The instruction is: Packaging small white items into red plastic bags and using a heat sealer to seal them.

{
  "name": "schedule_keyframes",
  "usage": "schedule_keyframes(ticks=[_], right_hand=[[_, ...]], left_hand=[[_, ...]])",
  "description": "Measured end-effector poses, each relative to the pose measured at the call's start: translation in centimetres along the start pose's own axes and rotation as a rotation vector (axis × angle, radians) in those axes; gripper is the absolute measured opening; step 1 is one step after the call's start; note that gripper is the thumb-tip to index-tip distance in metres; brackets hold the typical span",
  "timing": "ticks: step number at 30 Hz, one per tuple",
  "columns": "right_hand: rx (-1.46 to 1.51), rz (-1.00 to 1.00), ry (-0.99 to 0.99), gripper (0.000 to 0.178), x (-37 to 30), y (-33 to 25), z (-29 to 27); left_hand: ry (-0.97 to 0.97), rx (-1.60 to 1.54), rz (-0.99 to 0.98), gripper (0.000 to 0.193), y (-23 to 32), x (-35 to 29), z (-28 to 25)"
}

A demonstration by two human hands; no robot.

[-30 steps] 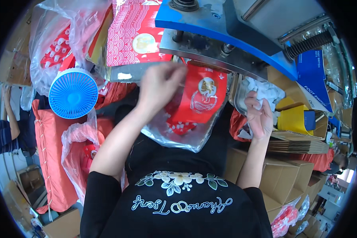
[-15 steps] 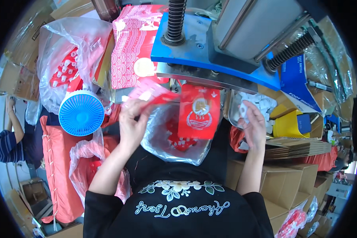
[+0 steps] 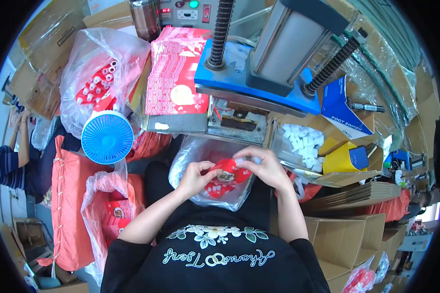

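My left hand pinches one side of a small red spouted pouch with a printed design, above a clear plastic bag. My right hand is closed at the pouch's other end; a bit of white shows by its fingertips, mostly covered by the fingers. Inside the plastic bag below lie more red pouches with white ends. Beyond my hands stands a blue-topped press, its lower metal block uncovered. A container of small white caps is just right of the press.
A blue fan stands at left, before a clear bag of red spouted pouches. Red patterned packaging lies left of the press. Cardboard boxes, a yellow box and flattened cartons are at right. Another person is at far left.
My right hand has left the white caps and come to the pouch in my left hand, which moved down and right. The red pouch hanging at the press is gone from there.
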State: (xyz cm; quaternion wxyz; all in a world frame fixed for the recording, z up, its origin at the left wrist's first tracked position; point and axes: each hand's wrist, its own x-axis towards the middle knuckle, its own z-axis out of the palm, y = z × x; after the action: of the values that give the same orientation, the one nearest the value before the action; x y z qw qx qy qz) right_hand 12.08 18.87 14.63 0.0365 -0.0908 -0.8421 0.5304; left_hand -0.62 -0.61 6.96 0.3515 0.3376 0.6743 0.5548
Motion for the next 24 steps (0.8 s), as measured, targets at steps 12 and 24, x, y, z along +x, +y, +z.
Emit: schedule_keyframes(ticks=[12,24], right_hand=[[1.594,0.156,0.717,0.038,-2.1,6.0,-6.6],[0.913,0.068,0.632,0.028,-2.8,6.8,-4.6]], left_hand=[[0.136,-0.732,-0.287,0.029,3.5,8.5,1.7],[0.464,0.998,0.339,0.082,0.4,5.7,-8.5]])
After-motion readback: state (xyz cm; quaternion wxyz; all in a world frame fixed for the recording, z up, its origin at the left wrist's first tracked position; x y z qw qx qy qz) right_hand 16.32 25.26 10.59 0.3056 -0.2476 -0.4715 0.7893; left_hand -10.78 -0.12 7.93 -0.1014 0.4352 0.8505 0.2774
